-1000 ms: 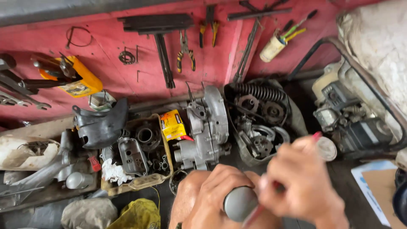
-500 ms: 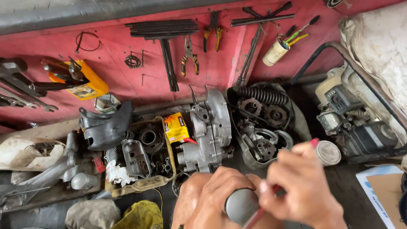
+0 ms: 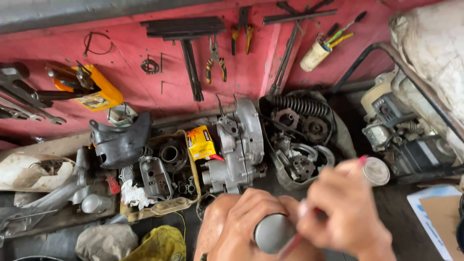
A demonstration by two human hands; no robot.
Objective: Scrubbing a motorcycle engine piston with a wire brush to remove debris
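My left hand (image 3: 241, 222) grips a smooth grey metal cylinder (image 3: 271, 233), like a piston, at the bottom centre. My right hand (image 3: 348, 212) is closed on a thin red-handled tool (image 3: 297, 232) whose blurred shaft lies against the cylinder's right side. Both hands hover over a cluttered workbench. Just behind the left hand stands a grey engine casing (image 3: 239, 145) with a small yellow box (image 3: 200, 142) beside it.
A red wall (image 3: 135, 92) carries hung pliers (image 3: 215, 63), wrenches (image 3: 24, 96) and a yellow tool (image 3: 92, 87). A bag of springs and gears (image 3: 299, 135) sits at centre right, a small engine (image 3: 401, 130) at right, and a tray of engine parts (image 3: 159, 169) at left.
The view has shifted slightly. My right hand has moved a little left and down, working the red tool against the cylinder; my left hand keeps its grip.
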